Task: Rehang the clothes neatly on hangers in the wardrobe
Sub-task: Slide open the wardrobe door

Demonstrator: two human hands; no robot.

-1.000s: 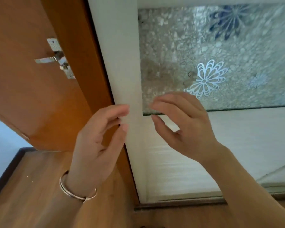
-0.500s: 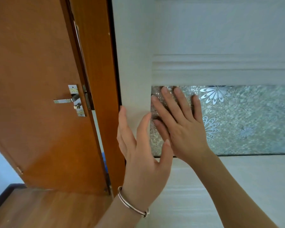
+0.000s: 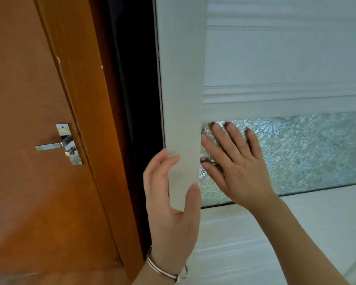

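Observation:
The white wardrobe door [image 3: 181,79] fills the right of the view, with a frosted flower-patterned glass panel [image 3: 317,157] set into it. My left hand [image 3: 171,219] holds the door's left edge, fingers on the side and thumb on the front. My right hand [image 3: 238,165] presses flat on the glass with straight fingers. Between the door's edge and the orange frame runs a dark gap [image 3: 138,99]. No clothes or hangers show inside it.
An orange wooden room door [image 3: 29,99] with a metal lever handle [image 3: 58,145] stands close on the left, next to the wardrobe's edge. A silver bangle [image 3: 164,270] sits on my left wrist.
The wardrobe door has slid right, uncovering a dark gap at its left edge. My left hand has taken hold of that edge. My right hand stays flat on the glass.

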